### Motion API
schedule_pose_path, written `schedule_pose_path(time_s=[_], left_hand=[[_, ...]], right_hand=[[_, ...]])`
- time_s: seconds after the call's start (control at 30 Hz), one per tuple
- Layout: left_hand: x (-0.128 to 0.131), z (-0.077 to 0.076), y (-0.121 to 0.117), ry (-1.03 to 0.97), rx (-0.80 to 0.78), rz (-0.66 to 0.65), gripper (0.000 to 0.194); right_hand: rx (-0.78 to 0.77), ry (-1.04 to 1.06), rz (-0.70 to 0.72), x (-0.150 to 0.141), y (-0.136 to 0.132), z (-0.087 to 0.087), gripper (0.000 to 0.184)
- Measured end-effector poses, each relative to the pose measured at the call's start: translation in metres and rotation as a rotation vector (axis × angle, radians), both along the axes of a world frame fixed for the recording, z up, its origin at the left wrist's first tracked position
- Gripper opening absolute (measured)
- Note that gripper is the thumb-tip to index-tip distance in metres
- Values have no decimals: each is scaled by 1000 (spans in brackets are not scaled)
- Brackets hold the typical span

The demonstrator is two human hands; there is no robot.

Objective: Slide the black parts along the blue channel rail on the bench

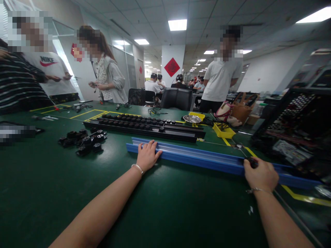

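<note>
A long blue channel rail (201,159) lies across the green table in front of me. My left hand (148,155) grips it near its left end, the fingers curled over the near wall and the thumb out along the edge. Towards the rail's right part, my right hand (262,174) pinches a small black round part (252,162) at the channel. Its lower side is hidden by my fingers, so I cannot tell whether it sits inside the groove. Behind the blue rail are black rails (178,135) carrying rows of similar black parts (124,123).
A pile of loose black parts (84,140) lies left. Yellow bins (223,131) and a metal bowl (192,119) stand behind the rails. A dark rack (292,120) stands close on the right. Several people are around the table, one standing person (221,77) opposite.
</note>
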State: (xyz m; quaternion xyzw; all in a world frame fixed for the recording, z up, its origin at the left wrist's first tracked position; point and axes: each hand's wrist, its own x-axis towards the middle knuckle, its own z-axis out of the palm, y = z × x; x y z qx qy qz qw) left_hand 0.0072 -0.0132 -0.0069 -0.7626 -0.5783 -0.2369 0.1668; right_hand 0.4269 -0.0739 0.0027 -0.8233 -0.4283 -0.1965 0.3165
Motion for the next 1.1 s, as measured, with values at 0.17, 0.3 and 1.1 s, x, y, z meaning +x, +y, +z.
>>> schedule_pose_path(time_s=[0.17, 0.3, 1.1], left_hand=[[0, 0, 0, 0, -12, 2, 54], [0, 0, 1, 3, -12, 1, 55], [-1, 2, 0, -7, -14, -6, 53]], right_hand=[[8, -22, 26, 1, 0, -1, 45], [7, -35, 40, 2, 1, -2, 45], [8, -56, 183, -10, 4, 0, 44]])
